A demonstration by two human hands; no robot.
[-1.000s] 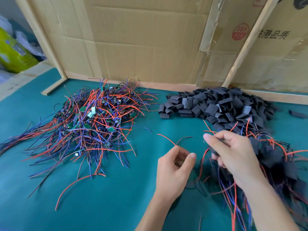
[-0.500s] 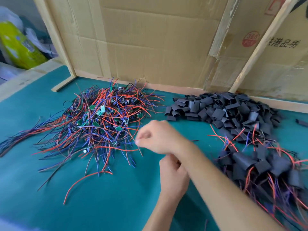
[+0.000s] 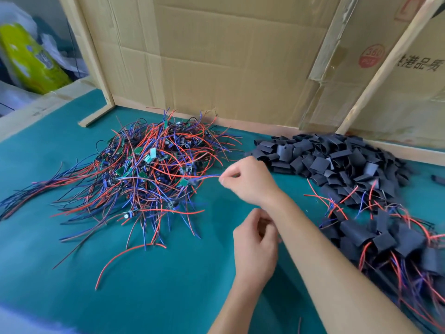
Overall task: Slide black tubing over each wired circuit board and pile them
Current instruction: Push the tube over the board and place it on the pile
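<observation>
Step in hand: drawing one wired circuit board (image 3: pixel 185 182) from the tangled board heap (image 3: pixel 144 169). Pull slow and level so neighbouring leads slip off. Right hand (image 3: pixel 248 180) pinches its red and blue wires (image 3: pixel 207 177), board at its 9 o'clock; left hand (image 3: pixel 255 247) loosely curled at 6 o'clock, contents indiscernible. Tubing pile (image 3: pixel 337 160) at 3 o'clock.

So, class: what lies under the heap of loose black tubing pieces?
The heap of tubing pieces rests on the green mat. Whatever lies beneath the heap is covered by the tubing.
</observation>
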